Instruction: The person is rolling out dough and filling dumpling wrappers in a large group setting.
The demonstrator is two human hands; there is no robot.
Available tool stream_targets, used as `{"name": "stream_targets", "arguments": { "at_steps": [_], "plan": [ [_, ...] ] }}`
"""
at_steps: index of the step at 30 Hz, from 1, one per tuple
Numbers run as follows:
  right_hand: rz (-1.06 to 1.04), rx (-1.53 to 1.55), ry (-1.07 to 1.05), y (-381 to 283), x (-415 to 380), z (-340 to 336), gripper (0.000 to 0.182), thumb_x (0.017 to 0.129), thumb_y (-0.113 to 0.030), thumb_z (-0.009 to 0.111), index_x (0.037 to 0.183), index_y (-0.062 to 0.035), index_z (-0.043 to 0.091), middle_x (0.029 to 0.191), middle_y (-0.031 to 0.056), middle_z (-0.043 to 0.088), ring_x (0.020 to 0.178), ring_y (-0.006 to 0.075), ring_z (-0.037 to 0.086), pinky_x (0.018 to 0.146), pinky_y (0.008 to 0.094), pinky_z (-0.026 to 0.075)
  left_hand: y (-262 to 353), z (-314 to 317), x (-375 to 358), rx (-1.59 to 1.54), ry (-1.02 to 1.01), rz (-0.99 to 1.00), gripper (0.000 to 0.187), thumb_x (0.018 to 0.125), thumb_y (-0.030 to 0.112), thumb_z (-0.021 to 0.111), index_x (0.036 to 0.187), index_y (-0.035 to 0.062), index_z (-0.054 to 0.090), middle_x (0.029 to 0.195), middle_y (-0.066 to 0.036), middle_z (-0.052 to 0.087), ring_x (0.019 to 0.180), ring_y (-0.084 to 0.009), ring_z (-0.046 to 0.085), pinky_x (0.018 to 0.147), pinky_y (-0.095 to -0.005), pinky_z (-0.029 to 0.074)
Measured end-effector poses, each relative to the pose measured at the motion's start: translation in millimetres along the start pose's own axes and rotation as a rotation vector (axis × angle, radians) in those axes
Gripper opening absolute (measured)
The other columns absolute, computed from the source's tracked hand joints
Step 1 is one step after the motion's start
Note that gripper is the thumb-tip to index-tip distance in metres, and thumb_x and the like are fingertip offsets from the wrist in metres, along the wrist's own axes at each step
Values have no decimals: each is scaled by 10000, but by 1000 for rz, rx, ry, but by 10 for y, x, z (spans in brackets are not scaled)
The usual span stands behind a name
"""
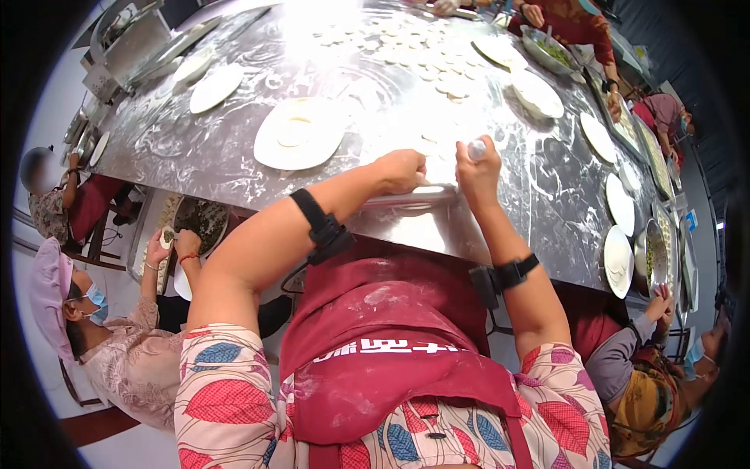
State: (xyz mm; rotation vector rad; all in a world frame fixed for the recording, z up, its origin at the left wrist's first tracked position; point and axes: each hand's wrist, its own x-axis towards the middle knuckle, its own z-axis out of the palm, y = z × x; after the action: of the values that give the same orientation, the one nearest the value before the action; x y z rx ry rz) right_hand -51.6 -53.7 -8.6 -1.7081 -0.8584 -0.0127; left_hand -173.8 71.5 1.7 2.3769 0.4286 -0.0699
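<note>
My left hand is closed, its fingertips low over the near edge of the floured table; what they pinch, if anything, is hidden. Just below them is the rim of a shallow metal tray, against my apron. My right hand is wrapped round a pale cylinder, whose rounded end shows above the fist; the rest of it is hidden. A small dough round lies between and beyond the hands. To the left, a white plate holds a few flat dough rounds.
Many dough rounds are spread over the floured metal table. White plates line its right side, and a bowl of green filling stands at the far right. Co-workers sit on both sides; one person's hands work at my left.
</note>
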Motion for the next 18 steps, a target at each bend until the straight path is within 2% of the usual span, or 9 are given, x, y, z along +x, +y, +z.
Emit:
{"name": "stream_targets", "arguments": {
  "at_steps": [3, 4, 5, 6, 9, 11, 14, 15, 18],
  "plan": [
    [66, 31, -16, -82, -144, -126, 189, 790, -80, 652, 803, 9, 486, 570, 95, 548, 491, 154, 525, 466, 306, 417, 27, 0, 43, 33, -109, 48, 220, 751, 139, 599, 922, 2, 628, 837, -158, 652, 776, -251, 609, 712, -353, 468],
    [27, 59, -6, -41, -281, -203, 179, 793, -70, 645, 808, 11, 487, 568, 91, 550, 487, 146, 526, 460, 300, 417, 42, -1, 19, 58, -148, 77, 223, 749, 136, 603, 925, 1, 628, 840, -158, 653, 776, -249, 609, 712, -353, 468],
    [99, 103, -26, -170, -498, -324, 178, 793, -68, 646, 806, 10, 487, 569, 88, 553, 487, 145, 526, 460, 300, 419, 66, -39, -25, 52, -187, 77, 221, 738, 121, 607, 913, -13, 620, 825, -154, 648, 770, -244, 605, 711, -350, 466],
    [173, 149, -43, -294, -650, -414, 177, 793, -67, 647, 803, 9, 487, 570, 85, 555, 487, 143, 526, 460, 299, 420, 11, -25, -37, -4, -165, 55, 220, 735, 117, 608, 910, -16, 617, 819, -154, 646, 768, -245, 604, 710, -350, 466],
    [122, 180, -5, -268, -742, -414, 180, 794, -67, 649, 788, 2, 483, 564, 78, 555, 492, 144, 530, 462, 306, 419, -82, -24, -80, -96, -138, 10, 215, 735, 112, 606, 902, -24, 609, 805, -158, 637, 761, -250, 600, 707, -346, 464],
    [53, 119, 19, -115, -437, -243, 184, 795, -71, 650, 781, 0, 481, 560, 78, 555, 490, 151, 533, 463, 312, 418, -12, -59, -134, -82, -167, 9, 206, 750, 117, 597, 899, -24, 605, 798, -165, 632, 756, -255, 597, 703, -341, 463],
    [14, -1, -5, 6, -14, -19, 183, 797, -74, 647, 779, 1, 481, 550, 74, 549, 492, 163, 539, 467, 321, 416, -34, 18, 20, 66, 6, 28, 209, 764, 135, 592, 901, -21, 611, 801, -173, 633, 747, -253, 595, 695, -341, 462],
    [-34, -37, 3, 72, 7, -6, 187, 804, -72, 644, 775, -2, 473, 543, 70, 544, 464, 152, 526, 443, 307, 411, -29, 17, 53, 28, -40, 8, 222, 768, 159, 593, 903, -15, 620, 801, -178, 636, 736, -256, 594, 688, -344, 461],
    [101, 131, -20, -204, -351, -252, 184, 809, -51, 640, 771, -12, 465, 542, 54, 541, 438, 124, 513, 407, 285, 399, 57, -29, -16, 94, -149, 55, 214, 742, 126, 602, 903, -13, 626, 803, -180, 640, 728, -253, 594, 683, -348, 460]
  ]
}}
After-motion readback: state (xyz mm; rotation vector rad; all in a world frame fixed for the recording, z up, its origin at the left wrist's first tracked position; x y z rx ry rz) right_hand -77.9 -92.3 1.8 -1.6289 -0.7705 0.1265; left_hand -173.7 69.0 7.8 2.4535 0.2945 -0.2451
